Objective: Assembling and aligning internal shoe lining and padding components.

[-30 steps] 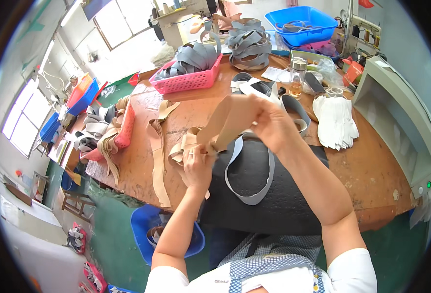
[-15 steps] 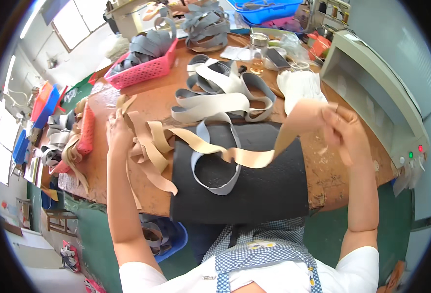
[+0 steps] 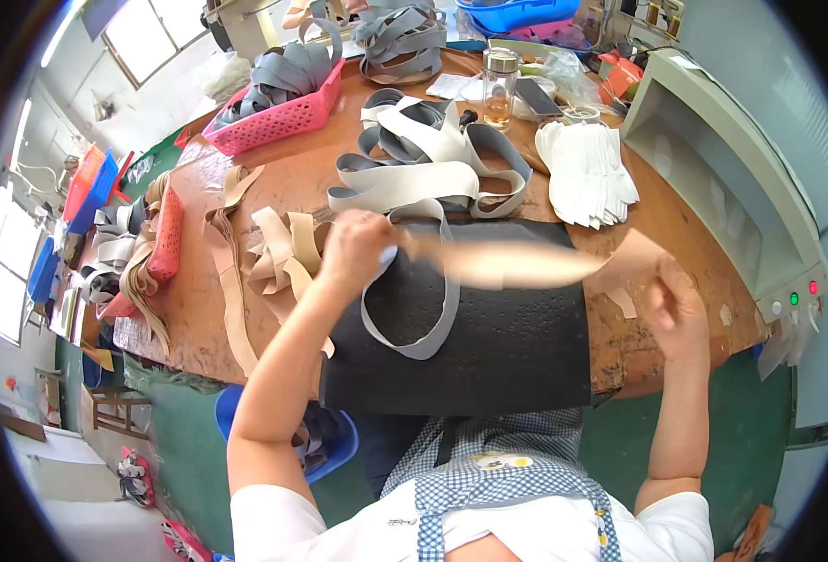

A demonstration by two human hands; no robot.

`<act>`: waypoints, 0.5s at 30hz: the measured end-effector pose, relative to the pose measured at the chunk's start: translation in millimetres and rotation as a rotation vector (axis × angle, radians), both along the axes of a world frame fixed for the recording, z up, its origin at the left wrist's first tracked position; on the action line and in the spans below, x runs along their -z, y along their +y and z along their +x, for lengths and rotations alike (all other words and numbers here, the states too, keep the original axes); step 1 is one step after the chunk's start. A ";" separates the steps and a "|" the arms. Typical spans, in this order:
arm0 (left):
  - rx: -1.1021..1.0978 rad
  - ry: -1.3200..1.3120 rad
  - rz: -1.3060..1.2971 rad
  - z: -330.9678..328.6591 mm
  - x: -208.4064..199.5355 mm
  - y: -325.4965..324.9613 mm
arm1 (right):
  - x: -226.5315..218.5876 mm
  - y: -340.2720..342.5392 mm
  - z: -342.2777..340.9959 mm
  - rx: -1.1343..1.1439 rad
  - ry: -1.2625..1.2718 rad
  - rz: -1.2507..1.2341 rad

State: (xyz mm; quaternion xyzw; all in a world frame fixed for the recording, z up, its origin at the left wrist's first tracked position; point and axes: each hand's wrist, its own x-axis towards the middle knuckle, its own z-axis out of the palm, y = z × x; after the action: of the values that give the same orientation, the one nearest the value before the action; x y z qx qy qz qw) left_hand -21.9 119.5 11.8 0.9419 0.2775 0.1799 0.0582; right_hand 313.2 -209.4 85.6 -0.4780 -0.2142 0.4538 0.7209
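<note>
A tan fabric strip is stretched between my hands above a black mat, its middle smeared by motion. My left hand is closed at the strip's left end, over the mat's far left corner. At the other end, my right hand pinches the strip beyond the mat's right edge, and a piece hangs down beside the fingers. Under the strip, a pale grey band lies looped on the mat. More tan strips lie loosely heaped left of the mat, partly behind my left forearm.
Grey and white bands are piled beyond the mat, near white gloves and a glass jar. A pink basket of grey bands stands far left. A grey-green machine housing borders the right side. A blue tub sits below the table.
My left hand has moved right from the tan heap to the mat and now grips the strip. My right hand has lowered slightly, and the strip has gone from sagging to nearly straight.
</note>
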 end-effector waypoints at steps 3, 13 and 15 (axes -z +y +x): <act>-0.496 -0.056 -0.083 -16.1 -24.6 38.5 | -13.7 -5.6 14.0 0.150 0.030 0.046; 0.109 -0.220 -0.483 -28.7 -98.6 -138.3 | -2.7 16.0 -56.6 -0.012 0.152 -0.013; 0.182 -0.242 -0.633 -18.8 -95.6 -170.9 | 3.6 30.5 -75.5 -0.046 0.186 -0.009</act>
State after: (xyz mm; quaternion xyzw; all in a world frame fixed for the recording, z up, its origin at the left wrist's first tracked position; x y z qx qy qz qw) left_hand -40.7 -51.3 107.4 0.8699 0.2254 0.1892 0.3958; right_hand 237.8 -178.9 82.0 -0.4322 -0.1553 0.5136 0.7248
